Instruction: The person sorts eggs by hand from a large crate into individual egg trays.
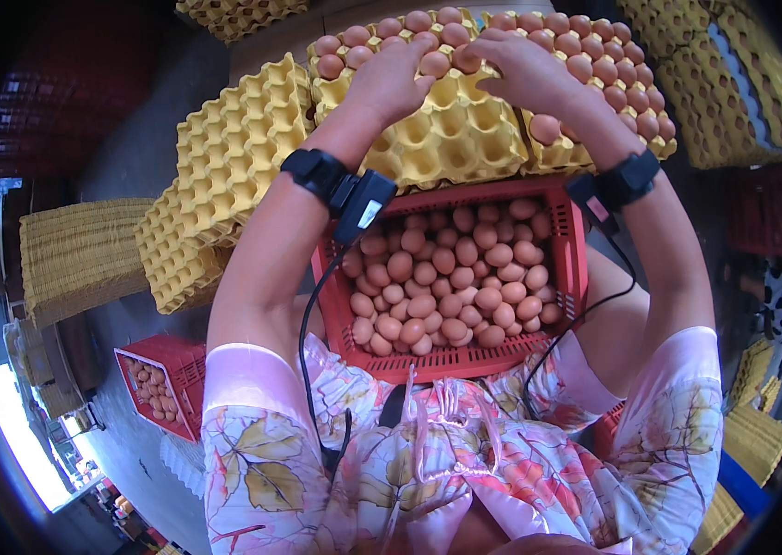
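Observation:
Both my hands reach to the far side, over a yellow egg tray with brown eggs in its far rows and bare cups in its near rows. My left hand closes thumb and fingers about a brown egg at the edge of the filled rows. Just right of it, the curled fingers of my right hand are around another egg. Closer to me, a red plastic crate full of loose brown eggs rests between my legs.
A mostly filled egg tray adjoins on the right. Stacked yellow trays stand on the left, with more stacks beyond. At lower left, a smaller-looking red crate holds eggs. Tall stacks of filled trays rise at far right. Cables run from my wrist devices.

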